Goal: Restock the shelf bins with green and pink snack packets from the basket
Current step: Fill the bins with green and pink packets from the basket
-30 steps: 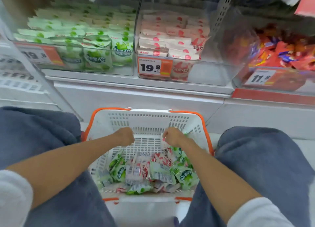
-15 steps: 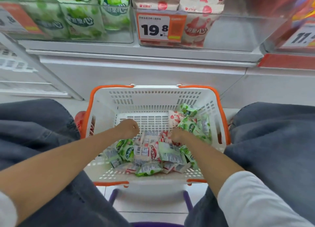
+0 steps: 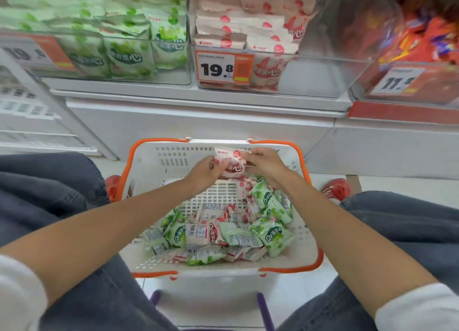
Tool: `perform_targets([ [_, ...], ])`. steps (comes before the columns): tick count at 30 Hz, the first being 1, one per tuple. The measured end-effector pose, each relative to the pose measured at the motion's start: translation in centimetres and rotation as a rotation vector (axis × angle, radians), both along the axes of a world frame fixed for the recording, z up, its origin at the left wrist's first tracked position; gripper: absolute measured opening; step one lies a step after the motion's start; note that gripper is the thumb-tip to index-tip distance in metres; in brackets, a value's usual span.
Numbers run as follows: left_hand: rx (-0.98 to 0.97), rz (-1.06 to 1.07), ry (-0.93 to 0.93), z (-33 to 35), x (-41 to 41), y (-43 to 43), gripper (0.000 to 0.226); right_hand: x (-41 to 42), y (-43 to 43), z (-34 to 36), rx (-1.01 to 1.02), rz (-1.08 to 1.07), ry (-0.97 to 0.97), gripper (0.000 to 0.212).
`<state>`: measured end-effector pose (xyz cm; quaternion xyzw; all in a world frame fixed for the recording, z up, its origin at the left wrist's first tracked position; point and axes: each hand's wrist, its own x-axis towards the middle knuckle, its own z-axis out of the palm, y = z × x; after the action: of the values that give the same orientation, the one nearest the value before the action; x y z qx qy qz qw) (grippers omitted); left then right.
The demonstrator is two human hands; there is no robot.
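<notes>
Finding the green bin (image 3: 171, 76) on the left already packed full. Holding one pink packet (image 3: 229, 165) above the basket (image 3: 173, 157), left hand (image 3: 203, 171) and right hand (image 3: 267, 164) both pinching its edges. Leaving a big mixed heap (image 3: 223, 234) below. Heading, likely, over the clear front of the half-filled pink bin (image 3: 310, 77), skipping the red-snack bin (image 3: 434, 87).

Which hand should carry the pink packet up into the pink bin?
Right, probably. Both hands hold the pink packet, but the right hand sits below the open space in the pink bin; the left hand lies nearer the green bin.
</notes>
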<state>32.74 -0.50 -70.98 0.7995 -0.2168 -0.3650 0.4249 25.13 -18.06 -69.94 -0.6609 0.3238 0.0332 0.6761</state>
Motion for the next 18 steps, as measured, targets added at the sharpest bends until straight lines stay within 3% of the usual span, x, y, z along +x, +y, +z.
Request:
perform_targets([
  [4,-0.201,0.249,-0.156,2.7,-0.9,-3.8,0.052,0.4,-1.6,4.3,-0.002,-0.061,-0.099,0.026],
  [6,-0.227,0.255,-0.276,4.8,-1.2,-5.1,0.051,0.6,-2.6,6.9,-0.019,-0.077,-0.162,0.015],
  [11,-0.179,0.184,-0.476,9.8,0.4,-7.4,0.049,1.0,-4.8,13.0,-0.151,-0.1,-0.275,0.016],
  [13,-0.222,0.21,-0.494,11.6,1.1,-8.2,0.06,1.2,-5.0,15.0,-0.153,-0.135,-0.322,0.014],
  [16,-0.315,0.275,-0.531,14.8,1.8,-9.3,0.07,1.1,-5.2,17.7,-0.103,-0.013,-0.319,0.021],
  [18,-0.291,0.315,-0.539,17.3,2.4,-10.4,0.067,0.9,-5.5,19.0,-0.125,0.082,-0.304,0.013],
])
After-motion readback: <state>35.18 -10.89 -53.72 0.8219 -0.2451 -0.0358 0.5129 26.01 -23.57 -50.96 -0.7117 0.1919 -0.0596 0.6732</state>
